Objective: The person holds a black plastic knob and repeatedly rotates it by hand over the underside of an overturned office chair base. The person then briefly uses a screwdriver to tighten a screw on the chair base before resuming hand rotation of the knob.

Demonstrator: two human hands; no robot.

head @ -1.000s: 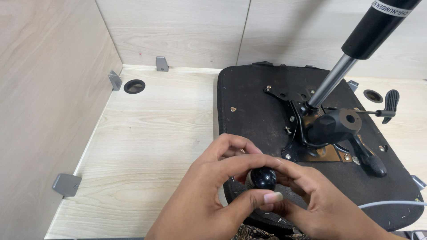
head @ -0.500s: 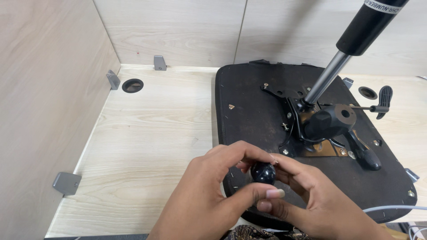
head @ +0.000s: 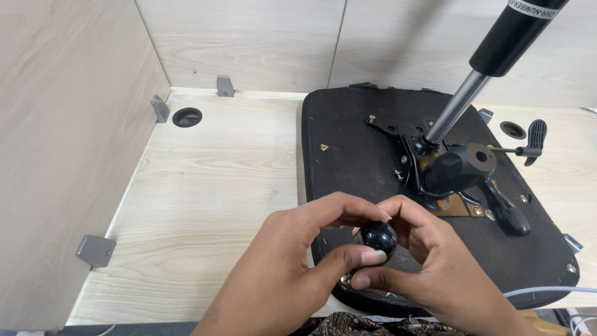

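Both my hands meet at the near edge of an upturned black chair seat (head: 360, 162). My left hand (head: 292, 261) and my right hand (head: 429, 255) together pinch a glossy black round knob (head: 379, 237) between thumbs and fingertips. Behind them on the seat underside sits the black metal tilt mechanism (head: 457, 169) with a gas lift cylinder (head: 497, 56) rising up and to the right. A side lever with a black paddle handle (head: 535, 141) sticks out to the right. What lies under the knob is hidden by my fingers.
The seat lies on a light wooden desk (head: 211, 199) walled by wooden panels at the left and back. A round cable hole (head: 187, 116) and grey metal brackets (head: 95, 250) sit along the left. A second hole (head: 512, 129) is at the right. A white cable (head: 547, 290) runs at the lower right.
The view has shifted slightly. My hands still hold the knob in about the same place, with the fingers turned a little around it.
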